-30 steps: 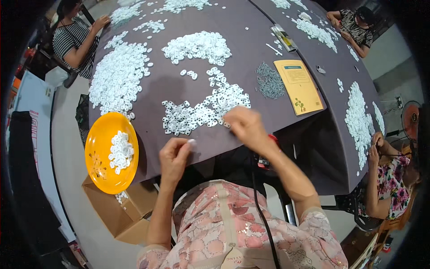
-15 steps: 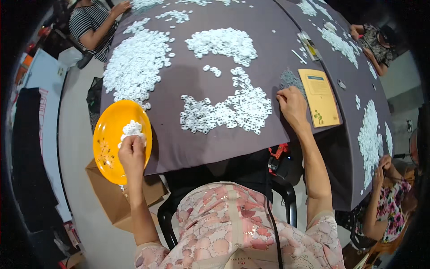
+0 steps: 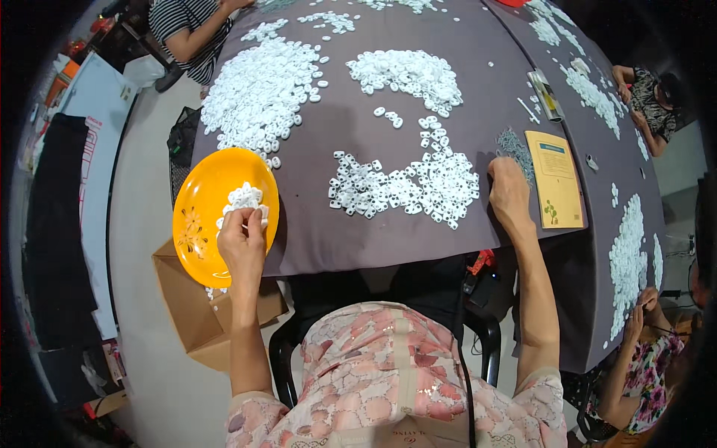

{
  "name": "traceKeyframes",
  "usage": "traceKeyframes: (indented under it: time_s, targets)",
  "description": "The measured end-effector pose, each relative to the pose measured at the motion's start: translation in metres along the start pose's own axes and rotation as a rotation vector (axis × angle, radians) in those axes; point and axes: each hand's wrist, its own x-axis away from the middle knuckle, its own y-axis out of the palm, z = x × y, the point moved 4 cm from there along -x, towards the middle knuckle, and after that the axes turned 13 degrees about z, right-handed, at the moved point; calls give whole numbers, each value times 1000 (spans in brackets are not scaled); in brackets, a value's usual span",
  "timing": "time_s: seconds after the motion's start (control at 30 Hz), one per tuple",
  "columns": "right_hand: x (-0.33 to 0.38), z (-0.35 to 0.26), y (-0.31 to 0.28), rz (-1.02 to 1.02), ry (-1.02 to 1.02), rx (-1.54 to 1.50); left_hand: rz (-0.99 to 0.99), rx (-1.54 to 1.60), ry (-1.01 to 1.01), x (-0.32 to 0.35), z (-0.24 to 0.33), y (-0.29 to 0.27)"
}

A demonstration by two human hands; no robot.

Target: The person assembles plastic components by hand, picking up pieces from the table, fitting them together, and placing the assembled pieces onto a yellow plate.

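Observation:
My left hand (image 3: 243, 240) is over a yellow oval plate (image 3: 196, 250) at the table's left front corner, its fingers pinched on a small white plastic piece. More white pieces (image 3: 243, 196) are heaped on the plate just beyond those fingertips. Over on the right, my right hand (image 3: 511, 196) rests on the grey cloth with its fingers curled together. It lies against the near edge of a pile of tiny grey metal parts (image 3: 515, 147). Anything within its fingers is too small to make out. Between my hands spreads a pile of white pieces with dark holes (image 3: 448, 183).
A large white heap (image 3: 258, 93) lies beyond the plate, and a curved one (image 3: 407, 75) farther back. A yellow booklet (image 3: 556, 175) is right of my right hand. Below the plate stands a cardboard box (image 3: 183, 306). Other people (image 3: 196, 33) sit around the tables.
The whole view has shifted, so the table appears farther right. My left hand stays pinched over the plate, and my right hand stays by the grey parts.

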Motion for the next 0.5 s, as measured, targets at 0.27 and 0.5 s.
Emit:
traceKeyframes:
  time_s: [0.27, 0.5]
  targets:
    - [3, 2, 0, 16, 61, -123, 55, 28, 105, 4, 5, -6]
    - [5, 7, -7, -18, 182, -224, 58, 55, 128, 5, 3, -3]
